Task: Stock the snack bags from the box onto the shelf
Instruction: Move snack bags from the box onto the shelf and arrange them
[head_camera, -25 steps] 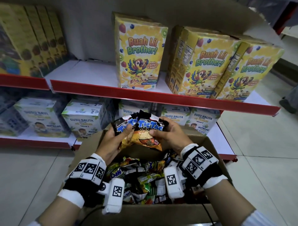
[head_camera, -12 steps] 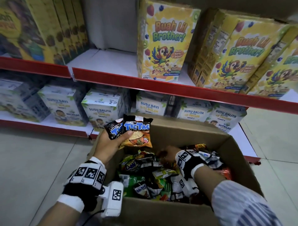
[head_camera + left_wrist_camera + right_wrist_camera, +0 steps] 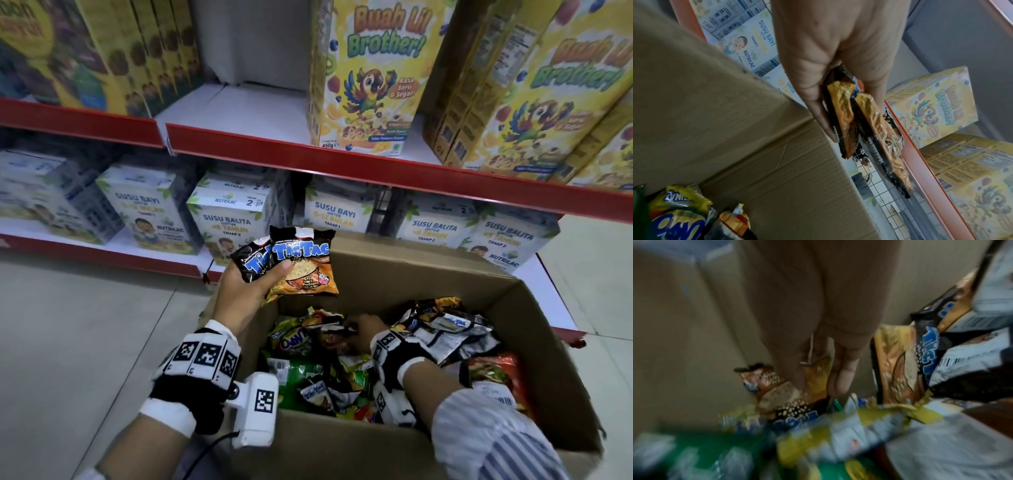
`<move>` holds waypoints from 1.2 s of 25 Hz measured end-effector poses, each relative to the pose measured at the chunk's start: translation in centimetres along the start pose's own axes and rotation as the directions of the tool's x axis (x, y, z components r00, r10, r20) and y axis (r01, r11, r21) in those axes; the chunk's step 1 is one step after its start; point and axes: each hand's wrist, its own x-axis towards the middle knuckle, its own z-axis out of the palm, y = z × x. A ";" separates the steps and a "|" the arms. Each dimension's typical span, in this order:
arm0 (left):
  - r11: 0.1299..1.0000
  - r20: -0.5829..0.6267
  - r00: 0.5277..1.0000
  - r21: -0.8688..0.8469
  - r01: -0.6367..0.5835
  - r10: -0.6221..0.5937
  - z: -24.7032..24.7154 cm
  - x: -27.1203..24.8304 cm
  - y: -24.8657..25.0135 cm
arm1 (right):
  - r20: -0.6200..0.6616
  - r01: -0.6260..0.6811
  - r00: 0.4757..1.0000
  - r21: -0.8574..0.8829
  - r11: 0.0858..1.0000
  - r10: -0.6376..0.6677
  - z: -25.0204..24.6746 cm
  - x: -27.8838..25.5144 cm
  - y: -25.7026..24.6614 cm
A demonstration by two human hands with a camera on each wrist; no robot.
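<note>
My left hand (image 3: pixel 253 291) grips two black-and-orange Tic Tac bags (image 3: pixel 301 260) upright above the far left corner of the cardboard box (image 3: pixel 411 263). In the left wrist view the thumb and fingers (image 3: pixel 877 91) clamp both Tic Tac bags (image 3: pixel 842 120) side by side. My right hand (image 3: pixel 356 330) is down inside the box among the heap of snack bags (image 3: pixel 342 373). In the blurred right wrist view its thumb and fingers (image 3: pixel 844 369) pinch the edge of another orange Tic Tac bag (image 3: pixel 781 391). A bare white stretch of the upper shelf (image 3: pixel 246 106) lies behind the red shelf edge.
Yellow cereal boxes (image 3: pixel 370 75) stand on the upper shelf, right of the bare stretch, and more (image 3: pixel 102 51) to its left. White milk-powder boxes (image 3: pixel 236 212) fill the lower shelf behind the box. Grey tiled floor (image 3: pixel 85 325) lies to the left.
My right hand let go of the Tic Tac bags and dropped into the box onto another bag. The left hand keeps both bags. The view has moved closer to the shelf.
</note>
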 end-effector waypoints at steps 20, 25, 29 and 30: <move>0.993 0.079 0.990 0.025 -0.116 0.114 9.9 1.0 7.0 | -0.335 0.303 0.941 0.902 0.307 0.055 -21.4 -10.7 0.8; 0.991 -0.037 0.990 -0.004 -0.133 0.133 10.3 0.3 15.5 | -0.302 0.300 0.953 0.948 0.110 0.006 -25.8 -13.9 -5.1; 0.983 -0.065 0.983 -0.056 -0.173 0.169 12.1 -1.6 25.5 | -0.413 0.398 0.907 0.905 0.149 0.084 -32.4 -20.2 -10.0; 0.980 -0.062 0.981 -0.059 -0.188 0.185 12.7 -2.1 27.7 | -0.437 0.419 0.895 0.893 0.165 0.092 -34.0 -21.9 -11.0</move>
